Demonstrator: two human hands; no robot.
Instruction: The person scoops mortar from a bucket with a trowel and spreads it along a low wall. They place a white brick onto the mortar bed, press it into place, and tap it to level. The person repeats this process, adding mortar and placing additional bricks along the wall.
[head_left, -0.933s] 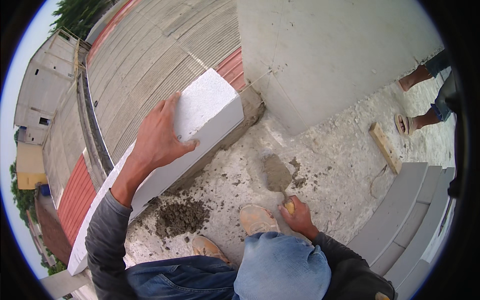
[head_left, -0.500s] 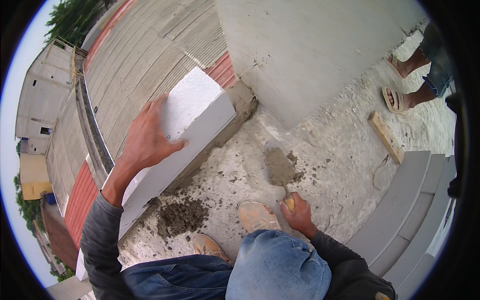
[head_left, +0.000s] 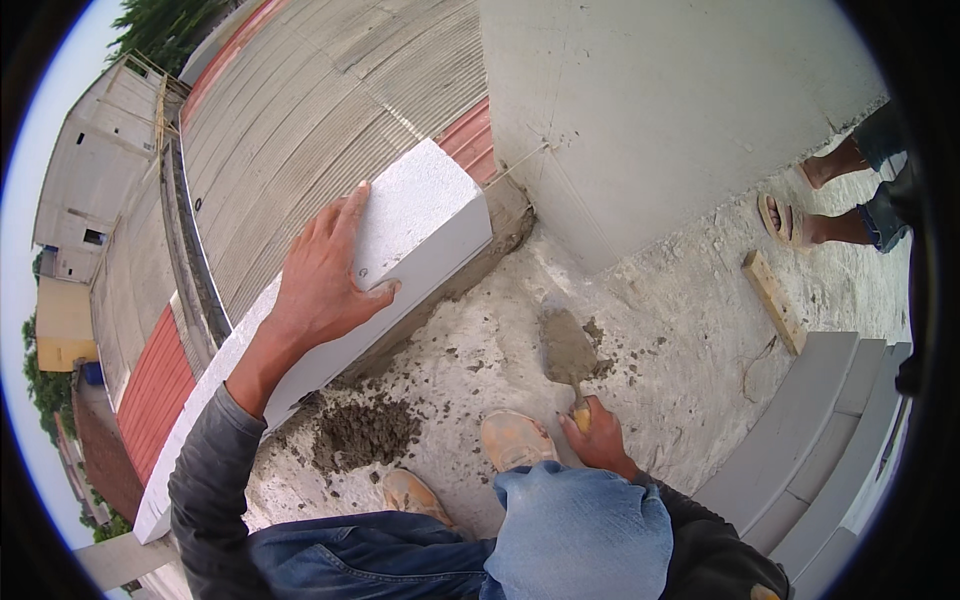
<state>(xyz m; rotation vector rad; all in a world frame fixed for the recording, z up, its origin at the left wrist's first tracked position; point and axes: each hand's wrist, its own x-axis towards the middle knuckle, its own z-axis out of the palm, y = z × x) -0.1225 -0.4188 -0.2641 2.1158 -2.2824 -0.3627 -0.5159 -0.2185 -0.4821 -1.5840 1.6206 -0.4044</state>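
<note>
My left hand [head_left: 330, 270] grips a long white block [head_left: 425, 205] from above, fingers at its far edge and thumb on its near side. The block sits on a bed of grey mortar [head_left: 455, 275] along the edge of the floor. Low in my right hand [head_left: 598, 434] is the yellowish handle of a trowel [head_left: 567, 347]. The trowel's blade is coated with mortar and lies at floor level, beside scattered crumbs. A heap of mortar [head_left: 365, 432] rests between the block and my shoes.
A smooth grey wall [head_left: 670, 120] rises beyond the block's far end, with a string near its corner. Corrugated roofing [head_left: 330, 110] lies past the block. At right are a wooden piece [head_left: 775, 300], stacked grey blocks [head_left: 785, 430] and another person's sandalled feet [head_left: 785, 220].
The whole view has shifted slightly, so most things appear a little farther right. Both hands keep their holds on the block and the trowel. The other person's legs have moved a little.
</note>
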